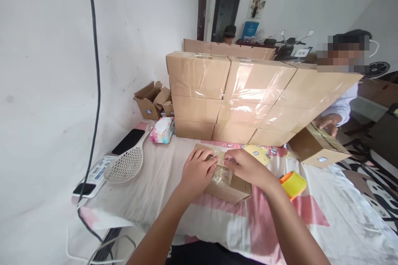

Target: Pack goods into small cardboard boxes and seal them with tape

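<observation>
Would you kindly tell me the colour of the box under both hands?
The box is brown, shown in the head view.

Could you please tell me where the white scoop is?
In the head view, the white scoop lies at the table's left, near the wall and the pink-and-white pack.

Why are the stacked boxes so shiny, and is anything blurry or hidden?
In the head view, white glare bounces off clear tape on the stacked boxes; in the head view, the left hand and right hand look fairly sharp; also in the head view, blocky squares hide part of the person at right.
</observation>
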### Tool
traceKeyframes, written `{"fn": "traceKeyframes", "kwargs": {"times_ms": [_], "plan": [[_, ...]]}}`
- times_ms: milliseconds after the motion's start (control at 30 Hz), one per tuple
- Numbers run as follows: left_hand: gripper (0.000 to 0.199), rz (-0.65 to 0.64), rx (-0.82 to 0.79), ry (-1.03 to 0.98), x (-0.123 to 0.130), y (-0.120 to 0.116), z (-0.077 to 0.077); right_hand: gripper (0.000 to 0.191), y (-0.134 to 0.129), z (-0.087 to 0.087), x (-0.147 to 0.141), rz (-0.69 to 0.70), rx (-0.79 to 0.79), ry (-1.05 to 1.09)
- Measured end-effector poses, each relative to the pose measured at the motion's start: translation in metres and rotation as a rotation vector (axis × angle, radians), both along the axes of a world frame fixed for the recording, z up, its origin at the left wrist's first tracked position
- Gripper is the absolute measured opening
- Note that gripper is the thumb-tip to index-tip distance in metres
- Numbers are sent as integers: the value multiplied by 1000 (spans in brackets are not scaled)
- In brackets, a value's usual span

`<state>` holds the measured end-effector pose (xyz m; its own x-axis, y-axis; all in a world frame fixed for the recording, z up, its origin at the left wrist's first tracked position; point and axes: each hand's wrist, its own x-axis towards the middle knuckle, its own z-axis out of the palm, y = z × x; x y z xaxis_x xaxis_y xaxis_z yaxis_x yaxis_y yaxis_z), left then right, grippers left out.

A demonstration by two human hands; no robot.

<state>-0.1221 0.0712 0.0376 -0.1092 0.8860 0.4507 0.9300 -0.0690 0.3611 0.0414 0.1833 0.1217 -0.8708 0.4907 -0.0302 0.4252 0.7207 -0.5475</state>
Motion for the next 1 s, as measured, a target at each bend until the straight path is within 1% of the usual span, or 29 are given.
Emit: {"fn": "traceKeyframes", "kwargs": {"times_ms": [67,167,300,333,400,467,533,600,633,700,767,867,933,1000], "plan": [[32,0,3,7,0,0,1,31,3,-9,-7,-41,69,-47],[32,4,14,12,0,-2,1,32,2,-17,-10,-73,70,-72],[31,23,23,7,2,-2,0,30,1,-18,-7,-77,66,-14],[31,29,30,6,2,-2,0,30,1,-16,-5,-54,43,19],[31,38,43,7,2,-2,-1,33,-1,-7,1,8,-57,115],[31,37,48,6,2,-2,-1,36,-7,9,11,50,-186,242],[31,36,50,6,2,-2,-2,38,-13,25,20,50,-258,336],[30,39,55,8,2,-2,-2,37,-17,36,26,57,-275,323],[31,42,59,10,2,-2,-2,36,-17,37,26,69,-275,276],[31,45,59,11,3,-3,-2,35,-13,29,20,71,-249,160],[32,46,51,7,3,-3,-1,34,-5,12,8,30,-167,66],[31,43,37,-10,3,-5,0,31,5,-14,-7,-48,-13,-11],[26,41,33,-22,4,-5,1,29,8,-22,-11,-62,37,-23],[28,41,33,-30,5,-5,1,29,6,-23,-11,-65,60,-24]]}}
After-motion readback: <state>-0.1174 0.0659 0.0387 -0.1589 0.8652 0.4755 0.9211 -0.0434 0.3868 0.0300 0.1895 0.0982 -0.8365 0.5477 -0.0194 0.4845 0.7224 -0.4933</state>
